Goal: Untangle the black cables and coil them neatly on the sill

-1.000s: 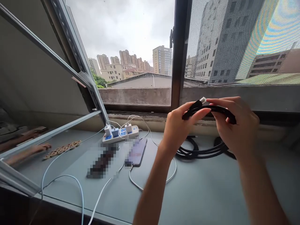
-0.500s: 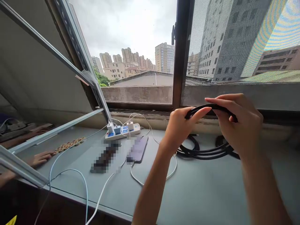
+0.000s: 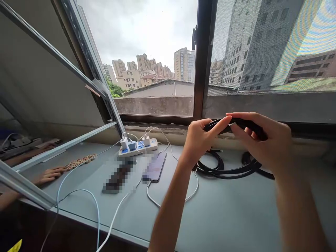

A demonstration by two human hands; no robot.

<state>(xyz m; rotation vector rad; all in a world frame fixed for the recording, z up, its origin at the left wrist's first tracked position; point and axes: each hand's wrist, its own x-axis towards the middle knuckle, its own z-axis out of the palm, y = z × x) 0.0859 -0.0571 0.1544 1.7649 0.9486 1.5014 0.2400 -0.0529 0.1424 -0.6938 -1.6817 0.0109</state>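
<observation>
- Gripping black cable in left hand, just right of frame centre; thumb and fingers clenched on one end of the held stretch.
- Pinching same stretch in right hand, centre right; fingers curled over the top, thumb under, closed on it.
- Holding that stretch in the air, roughly level, in front of the lower window frame; fingertips of both hands nearly touching.
- Trailing down from the right hand to a coil flat on the sill, directly below both hands.
- Left of centre on sill: power strip with chargers plugged in, close to the window.
- Just in front of the strip: phone face up, white lead plugged into its near end and looping toward the left forearm.
- Beside phone, further left: blurred dark item, can't identify.
- Far left: row of small brown pieces, with another person's hand next to it by the open pane; can't tell if direct or reflected.
</observation>
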